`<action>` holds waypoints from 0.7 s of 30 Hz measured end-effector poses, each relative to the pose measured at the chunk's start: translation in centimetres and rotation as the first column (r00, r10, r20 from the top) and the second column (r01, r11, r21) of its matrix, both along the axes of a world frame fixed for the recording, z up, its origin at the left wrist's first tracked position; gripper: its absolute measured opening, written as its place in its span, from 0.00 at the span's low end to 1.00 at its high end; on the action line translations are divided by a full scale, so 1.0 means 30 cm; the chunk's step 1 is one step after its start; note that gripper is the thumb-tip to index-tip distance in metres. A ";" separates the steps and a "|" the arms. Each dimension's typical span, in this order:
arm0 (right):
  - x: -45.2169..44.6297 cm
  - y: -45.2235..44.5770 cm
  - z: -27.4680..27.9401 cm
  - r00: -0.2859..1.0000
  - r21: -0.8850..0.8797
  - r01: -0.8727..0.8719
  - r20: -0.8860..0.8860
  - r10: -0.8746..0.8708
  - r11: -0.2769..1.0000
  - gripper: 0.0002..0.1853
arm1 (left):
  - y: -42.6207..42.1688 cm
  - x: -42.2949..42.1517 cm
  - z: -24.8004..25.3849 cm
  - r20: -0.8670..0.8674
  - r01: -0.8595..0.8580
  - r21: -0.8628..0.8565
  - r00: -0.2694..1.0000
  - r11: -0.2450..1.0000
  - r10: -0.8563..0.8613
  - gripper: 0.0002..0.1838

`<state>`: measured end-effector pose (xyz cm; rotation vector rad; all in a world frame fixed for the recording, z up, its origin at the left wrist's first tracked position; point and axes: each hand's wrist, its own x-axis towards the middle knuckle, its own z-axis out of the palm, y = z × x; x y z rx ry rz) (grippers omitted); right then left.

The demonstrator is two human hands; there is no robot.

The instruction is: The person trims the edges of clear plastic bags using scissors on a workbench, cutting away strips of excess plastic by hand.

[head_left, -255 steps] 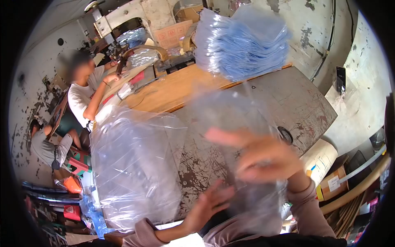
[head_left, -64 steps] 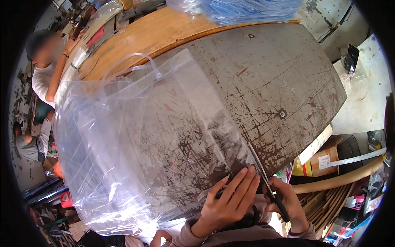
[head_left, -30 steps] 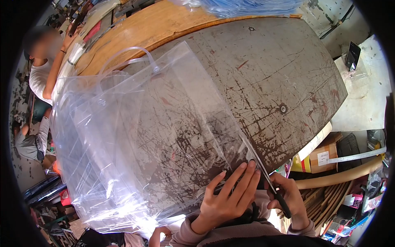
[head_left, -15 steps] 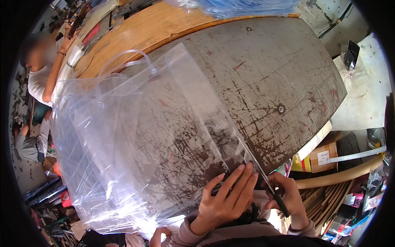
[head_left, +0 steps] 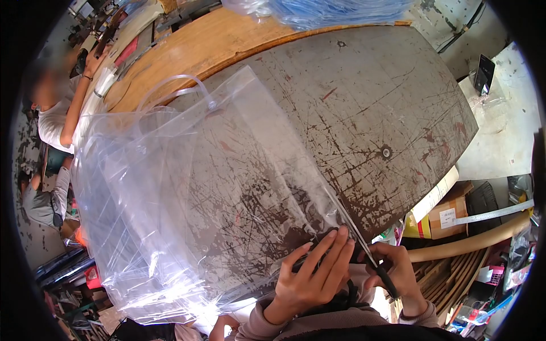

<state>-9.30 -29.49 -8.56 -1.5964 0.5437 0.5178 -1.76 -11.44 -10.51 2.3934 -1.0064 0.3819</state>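
Clear plastic bags with tube handles (head_left: 250,113) lie across the scratched table, the nearest one's edge running down toward my hands. My left hand (head_left: 313,275) rests on the lower corner of this bag, fingers stretched out and close together, pressing the plastic. In my right hand (head_left: 401,273) is a pair of scissors (head_left: 386,279), gripped by its dark handles. Its long blades point up and left along the bag's edge, just right of my left fingertips. Whether the plastic lies between the blades is hard to make out.
The grey table (head_left: 398,96) meets a wooden board (head_left: 199,48), with bluish plastic sheets (head_left: 335,11) at the back. A phone (head_left: 484,75) stands at the right; a cardboard box (head_left: 449,217) sits below the table edge. Another person (head_left: 54,122) works at the far left.
The view has shifted slightly. Both hands keep nearly the same place, and the scissor blades show a little farther apart beside the bag's edge.
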 end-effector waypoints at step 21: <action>0.009 0.048 -0.027 0.982 0.156 0.156 0.086 -0.170 0.975 0.37 | -0.001 -0.005 -0.013 0.010 -0.006 -0.079 1.000 0.997 0.006 0.14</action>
